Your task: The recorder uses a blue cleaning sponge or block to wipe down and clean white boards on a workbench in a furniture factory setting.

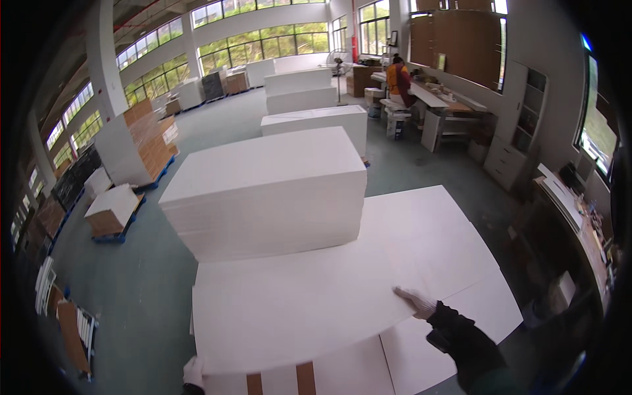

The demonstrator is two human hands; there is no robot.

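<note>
A large white sheet [283,309] lies spread in front of me over other white boards, its near edge curving between my hands. My left hand [193,372] is closed on its near left corner, partly cut off by the lower rim. At the near edge on the right, my right hand [416,303] grips the same sheet; a thumb rests on top and the other fingers are hidden beneath. Under the near edge, more white boards [454,326] show, along with two brown strips [305,378]. A tall stack of white sheets [270,210] stands just beyond the sheet.
More white stacks [319,122] stand farther back in line. To the left are wrapped pallet loads [135,145] and a low stack [113,210] on a blue pallet. A cluttered workbench [579,224] runs along the right. A person [398,82] is at a far table [428,99].
</note>
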